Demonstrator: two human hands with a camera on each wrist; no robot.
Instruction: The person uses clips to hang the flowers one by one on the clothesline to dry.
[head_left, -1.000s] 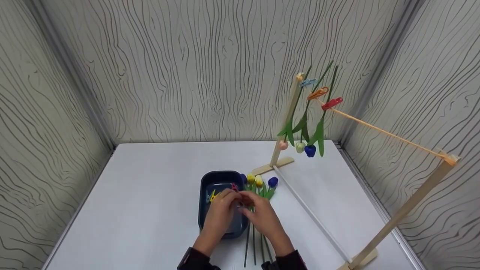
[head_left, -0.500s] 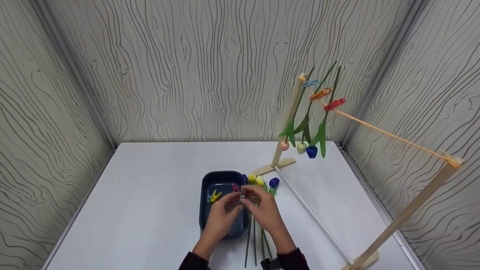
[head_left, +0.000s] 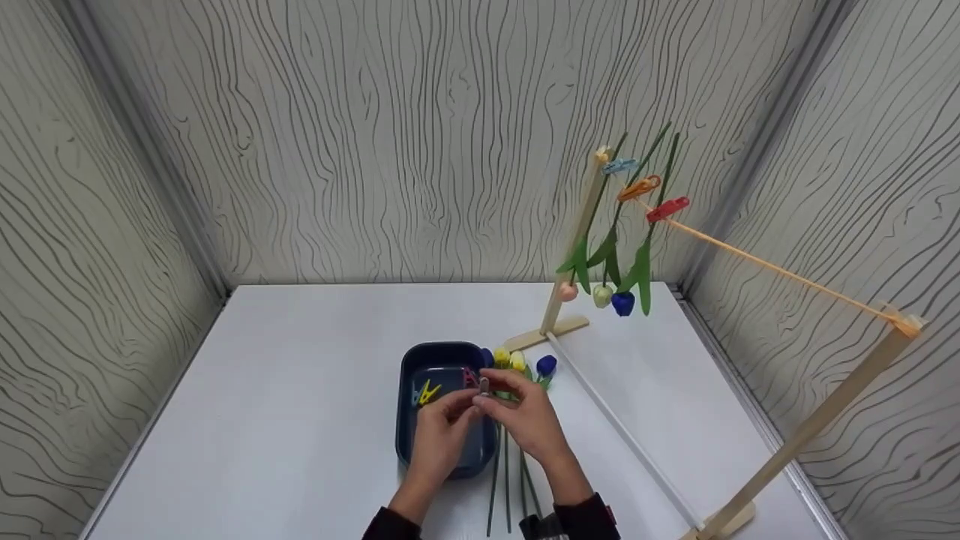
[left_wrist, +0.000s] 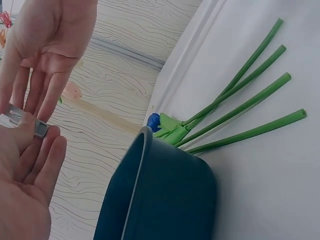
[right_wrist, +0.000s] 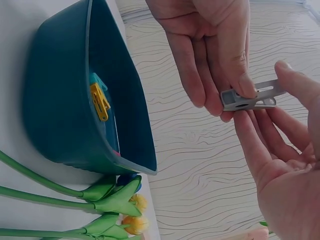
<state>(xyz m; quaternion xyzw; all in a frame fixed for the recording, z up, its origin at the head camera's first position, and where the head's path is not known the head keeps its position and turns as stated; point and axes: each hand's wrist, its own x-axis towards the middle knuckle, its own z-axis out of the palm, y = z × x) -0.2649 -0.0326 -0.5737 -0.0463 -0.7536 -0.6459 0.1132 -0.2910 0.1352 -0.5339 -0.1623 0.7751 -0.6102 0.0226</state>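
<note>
Grey clip [right_wrist: 250,102]: stood near upright between the two hands, above the tray's right edge; its long axis ran up and down, squared end low, longer arms high.
Left hand [head_left: 441,429]: came at the clip from its left side, thumb and fingers clamped on the lower part.
Right hand [head_left: 529,421]: met it from the other side, thumb at the upper end and fingers curled beneath; thumb and fingertips were pinched about the metal.
Tray [left_wrist: 175,185]: sat under the hands, with a yellow clip [right_wrist: 100,101], a teal clip [right_wrist: 98,80] and a pink clip [head_left: 469,376] inside.
Table flowers [head_left: 517,361]: four lay just beside the tray on the right hand's side, heads away, stems pointing towards the person; the right hand was the nearer one.
String [head_left: 780,266]: crossed the wooden frame [head_left: 814,427] up and to the right, well apart from the grey clip; again the right hand was nearer.
Hanging flowers [head_left: 623,304]: three hung heads down near the far post, held by a blue clip [head_left: 619,166], an orange clip [head_left: 639,188] and a red clip [head_left: 667,209].
Wall [head_left: 375,150]: rose behind everything, wavy-lined.
</note>
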